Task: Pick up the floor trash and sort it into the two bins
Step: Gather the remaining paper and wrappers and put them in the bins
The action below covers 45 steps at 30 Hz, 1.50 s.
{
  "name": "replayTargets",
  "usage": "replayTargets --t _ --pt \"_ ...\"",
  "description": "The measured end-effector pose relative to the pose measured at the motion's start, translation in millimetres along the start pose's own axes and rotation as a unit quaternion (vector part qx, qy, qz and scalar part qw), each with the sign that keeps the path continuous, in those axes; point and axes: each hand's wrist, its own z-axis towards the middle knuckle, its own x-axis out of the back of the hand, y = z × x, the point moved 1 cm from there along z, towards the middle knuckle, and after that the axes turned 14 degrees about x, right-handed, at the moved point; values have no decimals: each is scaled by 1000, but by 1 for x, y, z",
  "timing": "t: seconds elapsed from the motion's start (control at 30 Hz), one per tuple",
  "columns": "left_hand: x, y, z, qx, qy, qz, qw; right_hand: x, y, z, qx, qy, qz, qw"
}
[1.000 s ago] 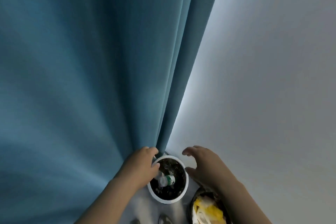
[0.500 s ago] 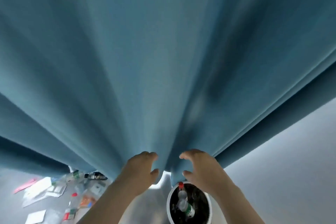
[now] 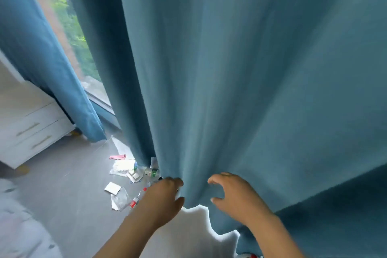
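While your left hand [image 3: 165, 199] and right hand [image 3: 236, 197] hover loosely spread and empty at the blue curtain [image 3: 240, 90], a green-labelled bottle [image 3: 154, 172] lies among wrappers [image 3: 122, 166], eleven o'clock of your left.

A blue curtain [image 3: 230, 69] fills most of the view, daylight comes through the window [image 3: 69, 33] (green foliage outside, blurred) beside a second curtain panel [image 3: 41, 58], and a white chest of drawers [image 3: 31, 128] stands at left on the grey floor [image 3: 69, 190].
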Motion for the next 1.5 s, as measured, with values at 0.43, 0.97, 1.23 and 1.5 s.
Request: replayTargets --t 0.43,0.97,1.23,1.5 --pt "69 -180 -40 130 69 -77 986 -41 -162 121 116 -46 -13 992" --pt "117 -282 3 250 109 -135 953 -43 -242 257 231 -105 -37 967" --pt "147 -308 44 295 113 -133 939 -38 -253 330 273 -126 -41 953" --pt "168 -339 75 304 100 -132 938 -42 -264 378 279 -142 -39 949"
